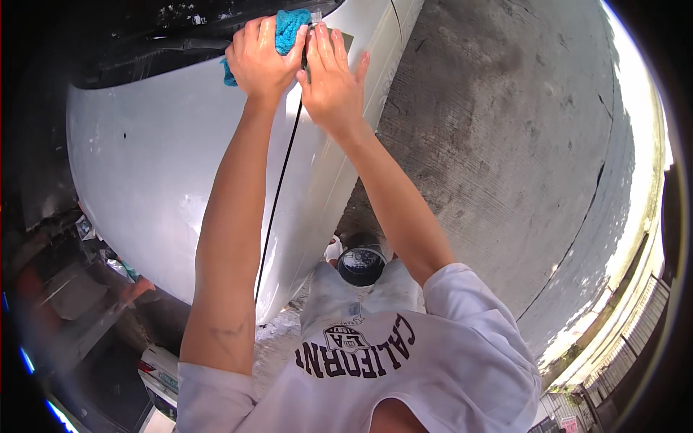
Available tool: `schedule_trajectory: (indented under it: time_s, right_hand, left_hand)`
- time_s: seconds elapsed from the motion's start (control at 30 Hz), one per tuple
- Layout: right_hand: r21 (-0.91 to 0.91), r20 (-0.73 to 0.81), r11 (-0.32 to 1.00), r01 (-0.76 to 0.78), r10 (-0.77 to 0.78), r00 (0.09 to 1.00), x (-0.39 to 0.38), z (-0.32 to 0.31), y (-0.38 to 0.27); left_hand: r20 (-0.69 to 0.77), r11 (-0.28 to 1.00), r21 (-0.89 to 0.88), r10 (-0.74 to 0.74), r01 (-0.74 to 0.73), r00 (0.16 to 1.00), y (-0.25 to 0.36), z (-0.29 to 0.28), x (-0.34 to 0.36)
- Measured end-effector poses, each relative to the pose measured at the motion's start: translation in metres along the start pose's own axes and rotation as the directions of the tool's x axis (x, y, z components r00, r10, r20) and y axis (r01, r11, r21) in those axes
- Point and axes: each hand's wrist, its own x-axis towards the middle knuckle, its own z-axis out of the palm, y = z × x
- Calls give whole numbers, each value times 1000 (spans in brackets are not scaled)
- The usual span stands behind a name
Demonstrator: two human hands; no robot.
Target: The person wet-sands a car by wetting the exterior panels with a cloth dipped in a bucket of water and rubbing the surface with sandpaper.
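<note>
Shirt (pixel 447 364), left fingers (pixel 267 32) on cloth (pixel 291 29), hood edge (pixel 287 155), wide concrete (pixel 498 144) alongside

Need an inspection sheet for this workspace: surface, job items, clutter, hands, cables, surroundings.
Surface: white car hood, dark seam along its right side.
Job items: blue cloth bunched under the left hand; dark bucket by the person's legs, contents reflective.
Clutter: jumbled items beyond the hood at left, too blurred to identify.
Left hand: gripping the cloth.
Right hand: fingers extended, beside the left.
Cables: nothing seen.
Surroundings: concrete ground right; another vehicle lower left.
</note>
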Motion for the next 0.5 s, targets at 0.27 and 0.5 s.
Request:
schedule_trajectory:
  time_s: [0.27,0.5]
  right_hand:
    - [111,243,986,-123,93,966,-106,0,-41]
    - [193,179,977,-95,60,982,-84,-4,-45]
  left_hand:
    - [29,997,33,-68,67,997,-14,-4,-5]
    - [11,992,50,-120,119,993,-20,-5,-7]
